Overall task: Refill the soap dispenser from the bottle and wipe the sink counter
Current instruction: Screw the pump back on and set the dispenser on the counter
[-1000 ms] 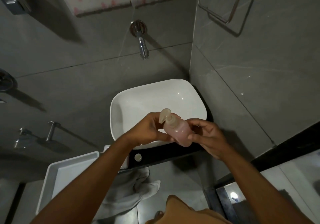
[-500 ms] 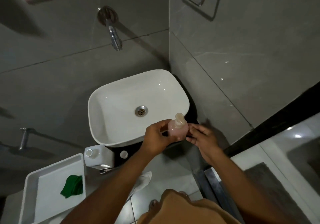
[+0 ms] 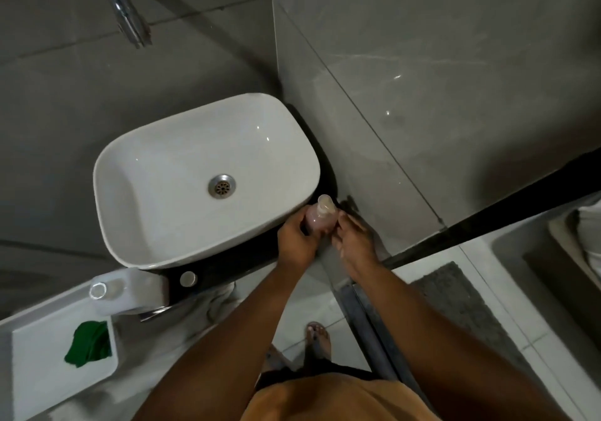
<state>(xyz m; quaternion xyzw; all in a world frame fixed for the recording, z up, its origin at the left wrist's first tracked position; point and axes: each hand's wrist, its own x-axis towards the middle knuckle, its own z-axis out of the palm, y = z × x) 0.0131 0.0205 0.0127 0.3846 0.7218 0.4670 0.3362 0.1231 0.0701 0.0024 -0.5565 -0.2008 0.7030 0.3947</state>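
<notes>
A small pink soap dispenser [image 3: 320, 217] with a pale pump head stands upright at the right front corner of the black counter [image 3: 247, 266], beside the white basin [image 3: 182, 173]. My left hand [image 3: 297, 243] wraps around its left side. My right hand [image 3: 353, 238] touches its right side with the fingers spread. A large translucent refill bottle [image 3: 128, 292] with its neck open stands at the counter's left end. A round silver cap [image 3: 188, 278] lies on the counter next to it. A green cloth [image 3: 88, 344] lies in a white tray [image 3: 39, 375] at lower left.
A chrome tap [image 3: 125, 7] juts from the grey tiled wall above the basin. A grey wall [image 3: 422, 95] closes the right side. A pale towel [image 3: 218, 300] hangs below the counter. My sandalled foot [image 3: 317, 337] stands on the tiled floor, with a dark mat [image 3: 461, 306] to the right.
Both hands have lowered the dispenser from in front of the basin to the counter's right corner. The view has tilted down, bringing the tray and green cloth into sight.
</notes>
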